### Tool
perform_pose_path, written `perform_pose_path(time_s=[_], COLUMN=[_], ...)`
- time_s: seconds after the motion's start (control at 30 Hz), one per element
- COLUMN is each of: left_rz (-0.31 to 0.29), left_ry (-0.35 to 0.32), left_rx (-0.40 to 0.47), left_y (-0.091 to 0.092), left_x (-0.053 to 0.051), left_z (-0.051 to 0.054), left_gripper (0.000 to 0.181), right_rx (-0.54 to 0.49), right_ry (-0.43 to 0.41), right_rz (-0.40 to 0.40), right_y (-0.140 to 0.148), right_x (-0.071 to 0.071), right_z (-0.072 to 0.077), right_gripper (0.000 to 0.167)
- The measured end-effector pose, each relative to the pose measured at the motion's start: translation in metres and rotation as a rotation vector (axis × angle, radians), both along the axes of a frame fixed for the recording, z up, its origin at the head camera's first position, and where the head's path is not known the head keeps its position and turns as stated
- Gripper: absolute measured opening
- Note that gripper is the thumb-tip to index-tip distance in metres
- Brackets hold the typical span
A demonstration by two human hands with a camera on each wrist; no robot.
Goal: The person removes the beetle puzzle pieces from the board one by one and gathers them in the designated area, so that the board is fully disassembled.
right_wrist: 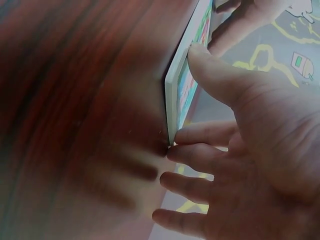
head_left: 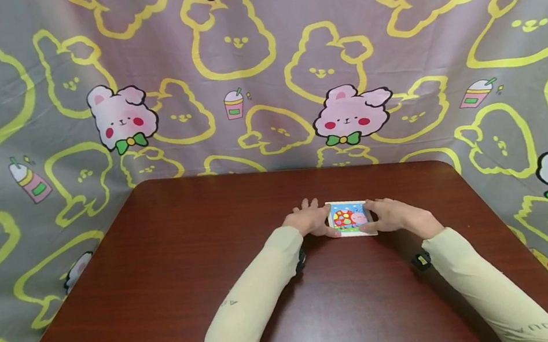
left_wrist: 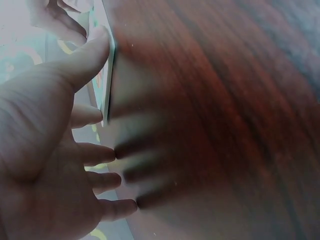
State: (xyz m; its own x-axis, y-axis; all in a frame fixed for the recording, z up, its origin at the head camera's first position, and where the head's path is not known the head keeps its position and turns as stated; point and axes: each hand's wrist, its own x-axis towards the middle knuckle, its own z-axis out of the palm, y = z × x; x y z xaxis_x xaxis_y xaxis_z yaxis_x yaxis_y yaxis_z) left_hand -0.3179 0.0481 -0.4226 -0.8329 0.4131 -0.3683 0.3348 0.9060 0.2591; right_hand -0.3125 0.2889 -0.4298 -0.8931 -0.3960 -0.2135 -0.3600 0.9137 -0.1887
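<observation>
Smooth board (head_left: 349, 219), glossy wood table (head_left: 160, 257), cloth backdrop (head_left: 262, 15)

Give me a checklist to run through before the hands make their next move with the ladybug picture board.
1. Picture board lying flat on the table: ok.
2. Ladybug design facing up: ok.
3. Left hand touching the board's left end: ok.
4. Right hand touching its right end: ok.
5. Picture fully uncovered: not ok; the right thumb overlaps the near edge.
6. Firm pressure from the fingers: cannot tell; pictures show contact, not force.
</observation>
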Motion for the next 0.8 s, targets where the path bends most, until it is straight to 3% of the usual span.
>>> perform_pose_path(time_s=[0.27,0.6,0.8], left_rz=[0.022,-0.006,0.052], left_ry=[-0.002,-0.011,-0.021], left_rx=[0.024,0.039,0.033], left_y=[-0.01,-0.024,-0.032], left_x=[-0.006,-0.005,-0.004], left_z=[-0.003,-0.003,-0.002], left_gripper=[0.088,0.087,0.087], right_rx=[0.005,0.031,0.046], right_ry=[-0.003,-0.002,0.012], right_rz=[0.015,0.008,0.027], right_y=[-0.012,-0.027,-0.037], right_x=[-0.005,-0.005,-0.009], right_z=[0.003,0.004,0.002], right_gripper=[0.068,0.069,0.065])
